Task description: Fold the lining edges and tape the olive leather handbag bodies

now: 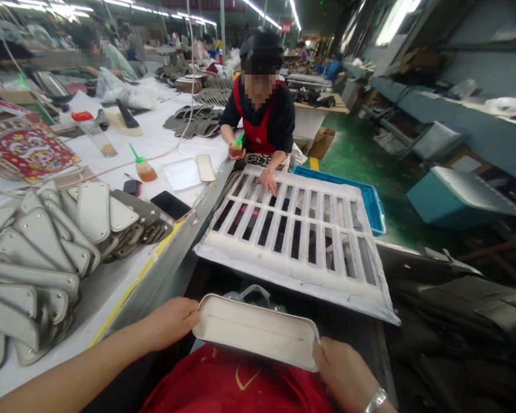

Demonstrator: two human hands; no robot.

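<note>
A long cream panel with rounded ends and a raised dark edge (253, 330) is stretched between my hands, low in front of my red apron. My left hand (174, 322) pinches its left end, with the thumb and fingers closed at the rim. At the other end, my right hand (341, 367) grips the right edge, fingers partly hidden behind it. Just beyond the panel lies a white slatted plastic rack (258, 250). To the left, a heap of similar grey-cream panels with small rivets (43, 232) covers part of the white table.
A co-worker in a red apron (260, 123) holds a green-tipped bottle (237, 146) and touches the rack's far side. Another such bottle (145, 170), a phone (171, 205) and a paper sheet (182, 174) lie on the table. Dark bags (464, 321) are piled at right.
</note>
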